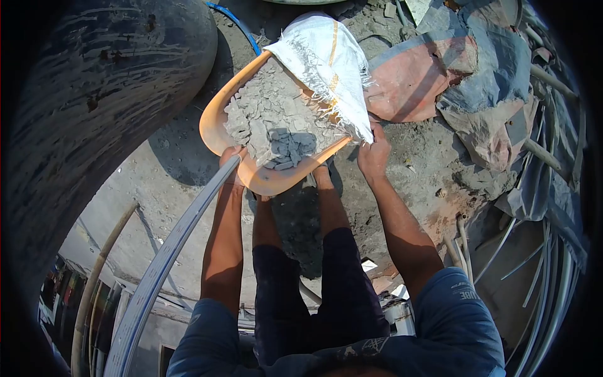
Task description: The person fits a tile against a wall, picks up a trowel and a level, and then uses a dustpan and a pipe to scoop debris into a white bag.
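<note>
In front of my legs is an orange plastic pan (217,119), heaped with dry grey flakes and chunks (260,103) that look like clay or cement. The mouth of a white woven sack (326,47), with a frayed edge and a yellow stripe, lies over the pan's far right end. My left hand (233,164) is closed on the pan's near left rim, partly hidden behind a long pale strip. At the pan's right corner, my right hand (375,151) is closed on the sack's frayed edge. Whether it also grips the pan rim cannot be seen.
A large dark rounded vessel (125,69) fills the upper left. The long pale strip (182,229) slants up to my left hand. Dusty reddish and grey sheets (421,75) lie at right, beside poles and thin pipes (553,295). A blue hose (242,25) lies behind the pan.
</note>
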The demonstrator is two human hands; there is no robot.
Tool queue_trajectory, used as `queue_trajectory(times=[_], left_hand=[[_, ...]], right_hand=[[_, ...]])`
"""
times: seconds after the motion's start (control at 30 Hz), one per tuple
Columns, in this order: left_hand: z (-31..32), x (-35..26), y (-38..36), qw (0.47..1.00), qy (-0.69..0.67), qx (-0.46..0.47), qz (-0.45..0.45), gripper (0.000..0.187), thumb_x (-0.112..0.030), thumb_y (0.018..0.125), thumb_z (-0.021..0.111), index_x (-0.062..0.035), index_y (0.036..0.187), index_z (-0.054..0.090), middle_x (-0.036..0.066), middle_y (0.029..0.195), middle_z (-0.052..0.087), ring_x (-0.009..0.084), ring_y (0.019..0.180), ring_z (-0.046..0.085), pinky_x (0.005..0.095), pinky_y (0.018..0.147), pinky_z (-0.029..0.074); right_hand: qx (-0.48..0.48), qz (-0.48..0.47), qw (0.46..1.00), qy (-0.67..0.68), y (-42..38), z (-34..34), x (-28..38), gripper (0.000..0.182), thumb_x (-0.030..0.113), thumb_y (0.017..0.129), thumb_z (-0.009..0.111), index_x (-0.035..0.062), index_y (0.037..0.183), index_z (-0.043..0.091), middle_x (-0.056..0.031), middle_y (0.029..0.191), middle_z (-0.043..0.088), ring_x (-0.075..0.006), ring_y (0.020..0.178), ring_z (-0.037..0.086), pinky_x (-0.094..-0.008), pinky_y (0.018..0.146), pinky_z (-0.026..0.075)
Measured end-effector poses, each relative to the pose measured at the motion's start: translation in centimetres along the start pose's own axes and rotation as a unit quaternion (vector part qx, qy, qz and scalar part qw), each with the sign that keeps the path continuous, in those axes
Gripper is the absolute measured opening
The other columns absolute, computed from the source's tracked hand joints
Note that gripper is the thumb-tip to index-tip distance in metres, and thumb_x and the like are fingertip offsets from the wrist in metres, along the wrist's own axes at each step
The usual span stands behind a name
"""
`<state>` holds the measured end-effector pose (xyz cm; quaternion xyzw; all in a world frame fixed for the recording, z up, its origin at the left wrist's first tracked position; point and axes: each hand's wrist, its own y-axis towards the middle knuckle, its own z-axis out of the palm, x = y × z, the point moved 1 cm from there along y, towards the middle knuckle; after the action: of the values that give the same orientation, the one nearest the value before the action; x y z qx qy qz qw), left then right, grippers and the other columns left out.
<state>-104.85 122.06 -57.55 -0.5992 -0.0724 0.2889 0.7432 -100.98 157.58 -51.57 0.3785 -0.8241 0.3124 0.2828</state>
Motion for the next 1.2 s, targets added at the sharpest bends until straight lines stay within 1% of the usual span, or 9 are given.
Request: queue_trajectory(times=[0.13, 0.23, 0.3, 0.63, 0.7, 0.83, 0.97, 1.0, 1.2], left_hand=[[3.0, -0.2, -1.9, 0.999, -0.034, 0.032, -0.017, 0.032, -0.03, 0.079, 0.06, 0.0002, 0.089, 0.059, 0.011, 0.074, 0.06, 0.0241, 0.062, 0.06, 0.0352, 0.062, 0.051], [4.4, 0.0, -3.2, 0.992, 0.009, -0.096, 0.079, 0.024, -0.03, 0.08, 0.058, -0.0055, 0.079, 0.057, 0.007, 0.067, 0.057, 0.021, 0.058, 0.057, 0.0332, 0.059, 0.049], [2.4, 0.4, -2.1, 0.997, 0.018, 0.027, 0.066, 0.022, -0.029, 0.081, 0.056, -0.0116, 0.068, 0.052, 0.002, 0.06, 0.052, 0.0177, 0.054, 0.054, 0.031, 0.055, 0.046], [6.9, -0.1, -5.4, 1.0, 0.013, -0.004, 0.025, 0.027, -0.028, 0.082, 0.053, -0.0168, 0.058, 0.045, -0.002, 0.054, 0.045, 0.0151, 0.05, 0.047, 0.0304, 0.052, 0.041], [6.5, 0.0, -4.9, 1.0, 0.011, 0.008, 0.019, 0.027, -0.028, 0.081, 0.054, -0.0167, 0.058, 0.045, -0.002, 0.054, 0.045, 0.0154, 0.051, 0.048, 0.0307, 0.052, 0.041], [7.5, 0.6, -5.6, 0.999, 0.015, -0.022, 0.039, 0.018, -0.025, 0.078, 0.06, -0.0134, 0.067, 0.051, 0.001, 0.057, 0.049, 0.0175, 0.051, 0.05, 0.0316, 0.052, 0.044], [9.7, 0.5, -6.3, 0.995, 0.009, -0.093, 0.02, 0.018, -0.023, 0.076, 0.061, -0.0151, 0.066, 0.049, -0.001, 0.054, 0.045, 0.0171, 0.047, 0.047, 0.0306, 0.049, 0.043], [9.4, 0.6, -6.1, 0.998, -0.015, -0.056, 0.006, 0.018, -0.023, 0.075, 0.062, -0.0158, 0.066, 0.048, -0.001, 0.053, 0.045, 0.0166, 0.046, 0.046, 0.0298, 0.047, 0.042], [12.3, -0.5, -6.5, 0.999, -0.009, -0.012, 0.041, 0.015, -0.019, 0.078, 0.063, -0.0161, 0.07, 0.051, -0.002, 0.055, 0.045, 0.0128, 0.047, 0.046, 0.0279, 0.048, 0.044]], right_hand=[[0.039, -0.03, 0.983, -0.176, 0.5, -2.2, -0.9, 0.034, -0.001, 0.075, 0.054, 0.0052, 0.109, 0.057, -0.0189, 0.102, 0.059, -0.0396, 0.094, 0.058, -0.0471, 0.079, 0.046], [0.088, -0.047, 0.969, -0.226, 0.5, -2.5, -1.7, 0.037, 0.002, 0.076, 0.056, 0.0068, 0.113, 0.055, -0.0177, 0.105, 0.058, -0.0396, 0.094, 0.057, -0.0477, 0.078, 0.047], [0.12, -0.07, 0.96, -0.243, -0.3, -2.9, -2.0, 0.038, 0.004, 0.077, 0.056, 0.007, 0.115, 0.054, -0.0174, 0.107, 0.057, -0.0397, 0.094, 0.057, -0.0473, 0.078, 0.048], [0.11, -0.028, 0.992, -0.06, 2.1, -4.8, 7.9, 0.024, 0.008, 0.078, 0.057, 0.0004, 0.1, 0.062, -0.0245, 0.1, 0.061, -0.0418, 0.089, 0.06, -0.0442, 0.075, 0.047], [0.001, -0.19, 0.976, -0.111, 3.7, -4.8, 8.9, 0.024, 0.008, 0.078, 0.057, -0.0012, 0.099, 0.062, -0.024, 0.091, 0.062, -0.0399, 0.084, 0.06, -0.0434, 0.075, 0.047], [0.072, -0.078, 0.989, 0.107, 5.6, -3.3, 10.4, 0.022, 0.005, 0.079, 0.054, -0.0044, 0.098, 0.06, -0.024, 0.086, 0.062, -0.0384, 0.08, 0.06, -0.0406, 0.074, 0.047], [0.054, -0.109, 0.983, 0.135, 6.0, -3.8, 12.6, 0.024, 0.005, 0.08, 0.053, -0.0044, 0.1, 0.06, -0.0251, 0.09, 0.063, -0.0388, 0.085, 0.061, -0.0389, 0.077, 0.047], [0.046, -0.11, 0.988, 0.102, 6.4, -3.8, 12.1, 0.026, 0.006, 0.084, 0.051, -0.0035, 0.107, 0.059, -0.0186, 0.092, 0.065, -0.0243, 0.086, 0.062, -0.0312, 0.078, 0.046], [0.012, -0.037, 0.993, 0.113, 8.2, -4.8, 12.7, 0.028, 0.008, 0.084, 0.053, -0.0021, 0.109, 0.06, -0.0226, 0.098, 0.065, -0.0322, 0.093, 0.063, -0.0352, 0.082, 0.047]])
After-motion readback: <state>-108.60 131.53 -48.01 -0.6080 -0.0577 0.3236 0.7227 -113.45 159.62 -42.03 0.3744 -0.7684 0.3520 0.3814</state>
